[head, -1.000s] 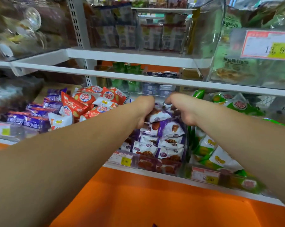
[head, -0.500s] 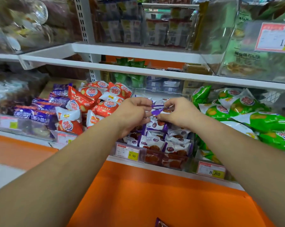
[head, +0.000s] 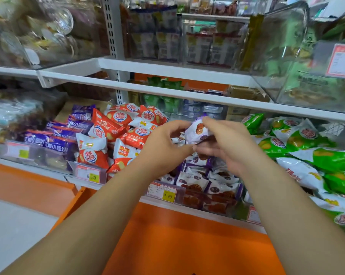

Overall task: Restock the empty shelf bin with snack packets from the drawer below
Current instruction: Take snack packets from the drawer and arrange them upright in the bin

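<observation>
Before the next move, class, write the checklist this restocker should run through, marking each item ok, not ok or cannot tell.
1. Grip on the white-and-purple snack packet by left hand and right hand: ok.
2. Packet above the clear plastic bin: ok.
3. Packet matches the purple-and-white packets lying in it: ok.
4. Space left at the bin's back: cannot tell, hands hide it.
5. White price label with yellow patch on bin front: ok.
</observation>
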A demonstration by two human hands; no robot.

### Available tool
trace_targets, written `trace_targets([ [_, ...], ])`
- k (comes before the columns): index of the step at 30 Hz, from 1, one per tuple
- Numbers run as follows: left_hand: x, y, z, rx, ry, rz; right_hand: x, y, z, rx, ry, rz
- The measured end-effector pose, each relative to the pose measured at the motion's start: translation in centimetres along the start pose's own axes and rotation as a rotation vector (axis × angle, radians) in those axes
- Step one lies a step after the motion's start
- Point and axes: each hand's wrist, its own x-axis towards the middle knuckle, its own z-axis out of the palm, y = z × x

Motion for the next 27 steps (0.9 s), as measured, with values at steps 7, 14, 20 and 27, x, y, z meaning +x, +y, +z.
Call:
trace_targets([
  [7,-0.7,-1.2,-1.0,0.133,0.086,0.002,0.2,0.5,0.8,0.006,-0.122,0.130],
  [14,-1.1,-1.4,-1.9,-0.079,-0.021,-0.107,1.1,1.2,0.3,-0.161,-0.207,0.036],
  [20,-0.9,-1.3,-1.7,-0.392,-0.186,-0.256,1.8,1.5,-1.2,-0.178,-0.290,-0.108],
  [27,-0.7,-1.1,-1.8,-0.476,-0.112,-0.307,1.8,1.7,-1.6,-0.178,-0.237,-0.145],
])
